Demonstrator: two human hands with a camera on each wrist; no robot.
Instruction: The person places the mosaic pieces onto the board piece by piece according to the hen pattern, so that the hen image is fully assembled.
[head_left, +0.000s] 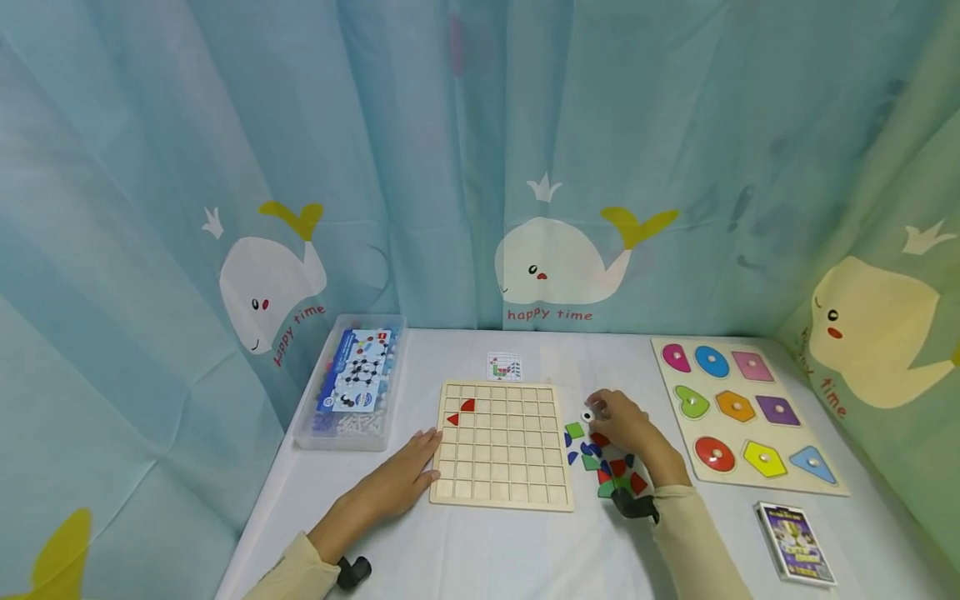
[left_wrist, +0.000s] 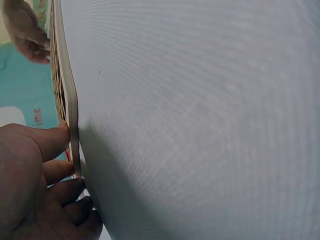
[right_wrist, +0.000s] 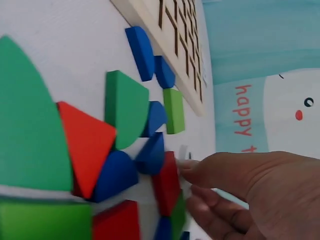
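Observation:
A square wooden grid board [head_left: 501,446] lies on the table, with a red quarter-circle piece [head_left: 468,406] and a small red triangle [head_left: 453,419] in its upper-left cells. My left hand [head_left: 401,477] rests against the board's left edge, its thumb [left_wrist: 54,141] touching the rim. To the right of the board, my right hand [head_left: 622,422] pinches a round white piece with a black dot [head_left: 587,416] at the fingertips; in the right wrist view it is mostly hidden. Under and beside that hand lie loose pieces, among them a light green square [head_left: 574,430] and a red piece [right_wrist: 166,183].
A small pattern card [head_left: 505,367] lies behind the board. At the left stands a clear plastic box [head_left: 360,375] of small parts. On the right are a knobbed shape puzzle [head_left: 723,429] and a card pack [head_left: 795,543]. A curtain [head_left: 435,167] hangs behind the table.

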